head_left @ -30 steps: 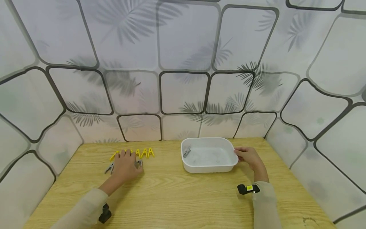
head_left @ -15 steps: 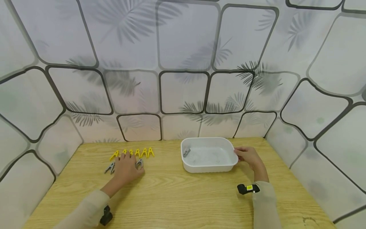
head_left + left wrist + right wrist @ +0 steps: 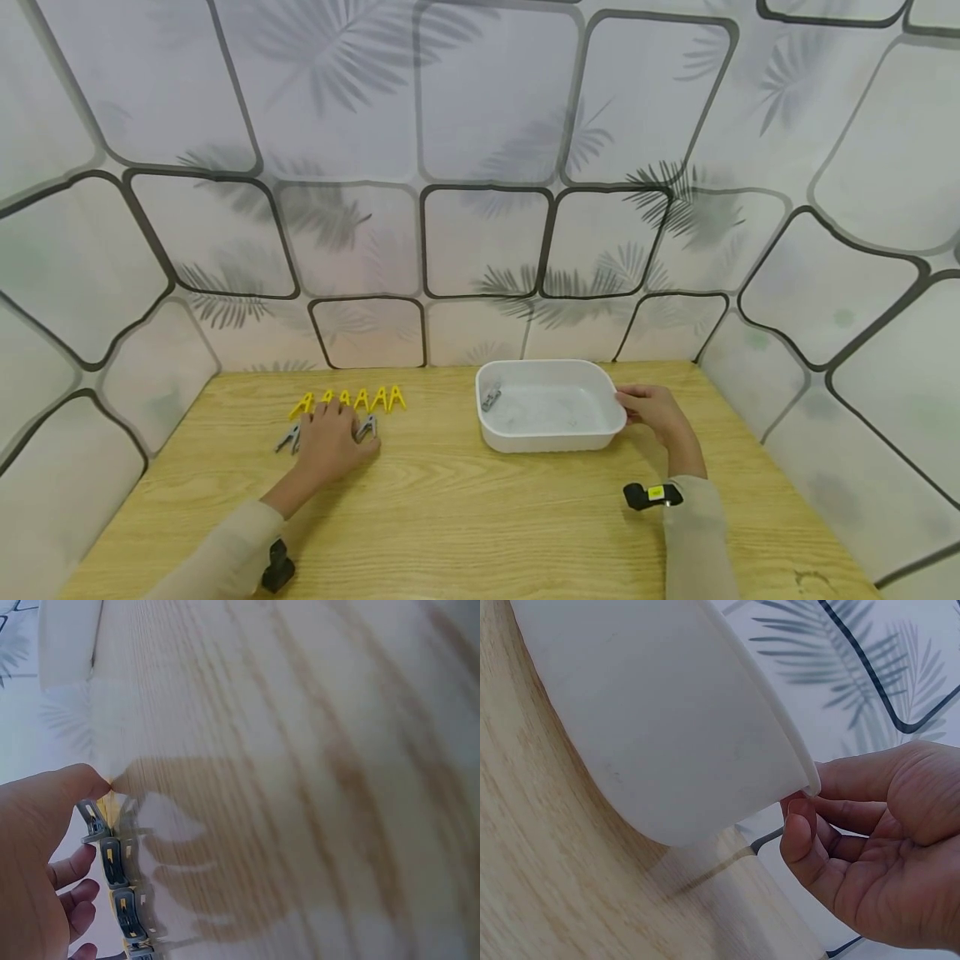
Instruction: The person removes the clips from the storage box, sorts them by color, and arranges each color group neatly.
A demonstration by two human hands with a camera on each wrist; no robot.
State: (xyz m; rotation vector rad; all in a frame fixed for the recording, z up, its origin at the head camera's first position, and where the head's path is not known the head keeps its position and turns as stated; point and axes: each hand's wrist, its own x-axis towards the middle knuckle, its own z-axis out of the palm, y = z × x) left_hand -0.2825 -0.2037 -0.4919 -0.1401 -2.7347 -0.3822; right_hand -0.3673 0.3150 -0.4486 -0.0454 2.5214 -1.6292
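Observation:
My left hand [image 3: 330, 442] is low over a row of grey clothespins [image 3: 288, 438] at the table's left. Its thumb and index finger close about the rightmost grey clothespin [image 3: 94, 821], which sits tilted against the others; the remaining fingers curl behind the row. Beyond them stands a row of yellow clothespins [image 3: 380, 399]. To the right is a white plastic tub [image 3: 555, 443], with grey clothespins [image 3: 491, 397] lying inside near its left wall. My right hand [image 3: 889, 840] pinches the tub's right rim, thumb above and curled fingers below.
A wooden table [image 3: 465, 525] carries everything, with a bare stretch between the clothespins and the tub. Patterned cloth walls [image 3: 480, 242] rise behind it and on both sides. Black straps with small devices sit at both wrists.
The rightmost grey clothespin has turned slightly between my left thumb and index finger, and that hand has shifted a little right. The right hand and the tub have stayed in place.

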